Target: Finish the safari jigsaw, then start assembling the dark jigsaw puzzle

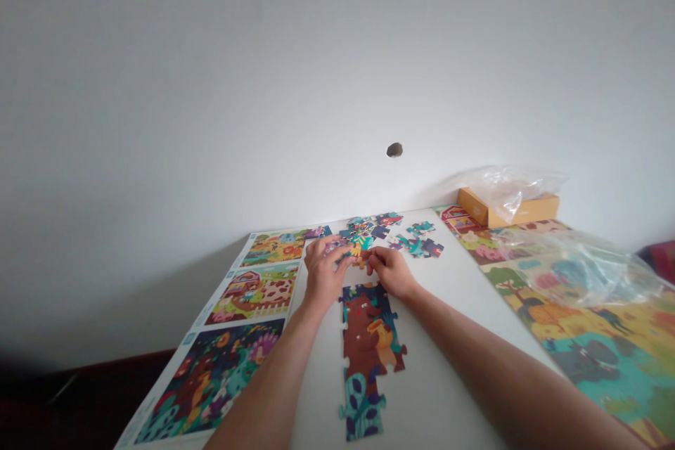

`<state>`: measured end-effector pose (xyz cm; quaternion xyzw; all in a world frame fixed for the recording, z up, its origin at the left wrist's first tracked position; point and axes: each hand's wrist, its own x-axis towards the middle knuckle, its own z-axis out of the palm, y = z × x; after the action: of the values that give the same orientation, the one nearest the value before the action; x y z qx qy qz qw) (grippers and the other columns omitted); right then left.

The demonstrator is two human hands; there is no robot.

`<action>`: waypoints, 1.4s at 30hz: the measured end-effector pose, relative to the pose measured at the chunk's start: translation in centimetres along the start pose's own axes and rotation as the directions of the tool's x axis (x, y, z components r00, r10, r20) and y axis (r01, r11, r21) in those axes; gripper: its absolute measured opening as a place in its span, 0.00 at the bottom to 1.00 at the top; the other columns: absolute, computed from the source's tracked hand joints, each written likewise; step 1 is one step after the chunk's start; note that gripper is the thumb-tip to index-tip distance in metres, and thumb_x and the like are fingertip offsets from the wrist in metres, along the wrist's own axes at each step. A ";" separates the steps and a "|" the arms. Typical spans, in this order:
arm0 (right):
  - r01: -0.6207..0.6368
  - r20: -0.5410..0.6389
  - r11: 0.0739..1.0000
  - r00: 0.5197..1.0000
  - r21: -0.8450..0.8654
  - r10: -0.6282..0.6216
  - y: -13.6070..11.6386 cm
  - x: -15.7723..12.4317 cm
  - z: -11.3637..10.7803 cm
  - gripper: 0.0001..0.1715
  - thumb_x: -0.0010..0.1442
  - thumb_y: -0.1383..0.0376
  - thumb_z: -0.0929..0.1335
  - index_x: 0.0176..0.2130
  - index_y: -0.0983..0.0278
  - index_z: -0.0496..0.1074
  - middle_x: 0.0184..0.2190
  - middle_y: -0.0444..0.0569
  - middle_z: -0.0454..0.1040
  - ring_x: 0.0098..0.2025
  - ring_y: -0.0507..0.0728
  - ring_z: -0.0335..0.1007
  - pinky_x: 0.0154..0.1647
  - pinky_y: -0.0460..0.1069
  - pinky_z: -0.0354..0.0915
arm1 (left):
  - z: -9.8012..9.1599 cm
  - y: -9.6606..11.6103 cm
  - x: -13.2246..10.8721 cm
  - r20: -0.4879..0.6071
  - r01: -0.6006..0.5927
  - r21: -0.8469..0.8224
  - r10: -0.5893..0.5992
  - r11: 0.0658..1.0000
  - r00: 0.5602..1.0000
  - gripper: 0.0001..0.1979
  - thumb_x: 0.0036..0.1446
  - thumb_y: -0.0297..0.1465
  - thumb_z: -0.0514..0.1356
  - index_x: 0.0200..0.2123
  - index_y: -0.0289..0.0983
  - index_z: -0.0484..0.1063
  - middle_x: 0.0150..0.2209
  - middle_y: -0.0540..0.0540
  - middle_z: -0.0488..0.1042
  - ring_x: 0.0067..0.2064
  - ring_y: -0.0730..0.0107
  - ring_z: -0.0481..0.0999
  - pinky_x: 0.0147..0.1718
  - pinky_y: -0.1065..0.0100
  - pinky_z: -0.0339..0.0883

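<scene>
My right hand is closed, its fingertips pinching a small orange-brown puzzle piece above the white table. On the other side of that piece, the thumb and forefinger of my left hand come together at its edge; the other fingers curve over a purple puzzle piece. Just below my hands lies a joined strip of puzzle with a brown bear, a yellow horn and teal leaves. Loose puzzle pieces are heaped beyond my fingers, partly hidden by them.
A printed picture sheet runs along the table's left side. More loose pieces lie at the back right. At right are an assembled animal puzzle, clear plastic bags and a yellow box against the wall.
</scene>
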<state>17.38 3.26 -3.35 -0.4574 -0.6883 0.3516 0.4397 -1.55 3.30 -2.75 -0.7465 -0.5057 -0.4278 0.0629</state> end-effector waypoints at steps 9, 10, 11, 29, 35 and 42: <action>-0.005 -0.008 0.999 1.000 0.040 0.006 0.3 0.1 0.1 0.15 0.60 0.67 0.60 0.24 0.63 0.69 0.28 0.45 0.77 0.29 0.52 0.70 0.36 0.46 0.62 | 0.4 -0.4 -0.1 -0.041 -0.026 -0.044 0.024 0.999 0.999 0.09 0.58 0.32 0.67 0.43 0.44 0.81 0.51 0.44 0.74 0.55 0.54 0.70 0.57 0.50 0.64; -0.005 -0.010 0.999 1.000 0.040 0.005 0.3 0.2 0.2 0.15 0.60 0.67 0.60 0.24 0.63 0.69 0.27 0.45 0.77 0.29 0.52 0.70 0.35 0.46 0.62 | 0.4 -0.5 -0.1 -0.044 -0.029 -0.047 0.027 0.998 0.999 0.09 0.58 0.32 0.67 0.43 0.44 0.81 0.51 0.44 0.74 0.55 0.54 0.70 0.57 0.50 0.64; -0.004 -0.011 0.999 1.000 0.038 0.005 0.3 0.2 0.1 0.15 0.60 0.67 0.61 0.24 0.63 0.69 0.27 0.45 0.77 0.28 0.51 0.69 0.35 0.46 0.62 | 0.4 -0.5 -0.1 -0.046 -0.032 -0.050 0.030 0.998 0.999 0.09 0.58 0.32 0.67 0.42 0.44 0.81 0.51 0.44 0.73 0.55 0.54 0.69 0.57 0.50 0.64; 0.001 -0.019 1.000 1.000 0.016 -0.001 0.6 0.3 0.1 0.15 0.60 0.66 0.61 0.23 0.62 0.68 0.27 0.45 0.77 0.29 0.52 0.68 0.35 0.46 0.61 | 0.3 -0.2 -0.1 -0.046 -0.016 -0.069 0.013 0.997 0.999 0.07 0.56 0.31 0.68 0.40 0.44 0.82 0.51 0.44 0.74 0.55 0.53 0.70 0.57 0.50 0.64; -0.005 -0.023 1.000 1.000 0.018 0.005 0.6 0.3 0.1 0.15 0.60 0.66 0.61 0.23 0.62 0.68 0.26 0.44 0.75 0.27 0.51 0.66 0.33 0.46 0.60 | 0.3 -0.2 -0.1 -0.053 -0.025 -0.072 0.021 0.997 0.998 0.07 0.56 0.31 0.69 0.40 0.43 0.82 0.50 0.44 0.74 0.54 0.53 0.70 0.57 0.49 0.65; 0.002 -0.023 1.000 1.000 0.026 -0.001 0.7 0.3 0.2 0.15 0.60 0.66 0.61 0.23 0.62 0.68 0.25 0.44 0.75 0.26 0.51 0.65 0.33 0.46 0.60 | 0.3 -0.3 0.0 -0.056 -0.030 -0.063 0.027 0.998 0.998 0.08 0.55 0.32 0.69 0.40 0.44 0.82 0.50 0.44 0.74 0.54 0.53 0.70 0.57 0.49 0.66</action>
<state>17.36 3.77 -3.99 -0.4551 -0.6790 0.3550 0.4536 -1.63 3.54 -3.05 -0.7432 -0.4790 -0.4633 0.0591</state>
